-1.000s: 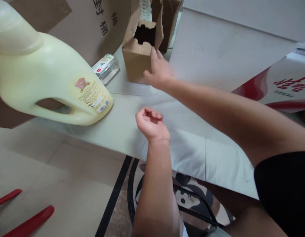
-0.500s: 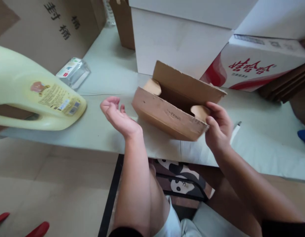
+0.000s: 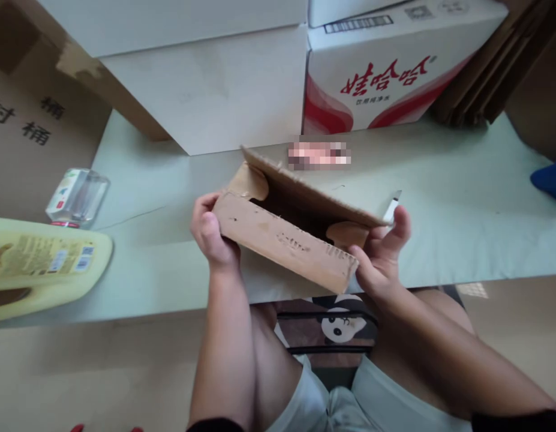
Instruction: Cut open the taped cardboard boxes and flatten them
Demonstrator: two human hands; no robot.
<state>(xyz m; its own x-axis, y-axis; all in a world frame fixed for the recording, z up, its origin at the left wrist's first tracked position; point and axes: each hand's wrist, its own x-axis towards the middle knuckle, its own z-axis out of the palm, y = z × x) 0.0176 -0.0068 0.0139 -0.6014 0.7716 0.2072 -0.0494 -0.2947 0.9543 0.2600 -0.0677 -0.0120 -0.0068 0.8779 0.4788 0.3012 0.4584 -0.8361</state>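
Observation:
A small brown cardboard box (image 3: pixel 286 240) is held above the front of the table, its lid raised and its dark inside showing. My left hand (image 3: pixel 212 231) grips its left end, thumb on the near face and fingers behind. At the right end my right hand (image 3: pixel 383 258) holds the box by its corner, thumb on the near side and fingers at the lid edge. A white utility knife (image 3: pixel 391 207) with a bared blade tip lies just beyond my right fingers. What the box contains, if anything, cannot be made out.
White cartons (image 3: pixel 215 96) and a red-and-white carton (image 3: pixel 363 84) line the back of the table (image 3: pixel 462 198). To the left are a yellow jug (image 3: pixel 48 264), a clear bottle (image 3: pixel 80 195) and a large brown carton (image 3: pixel 30 114). Folded cardboard (image 3: pixel 489 66) leans at the back right.
My left hand, empty and off the box before, has taken hold of its left end. The right hand keeps its grip. The view has swung to the right.

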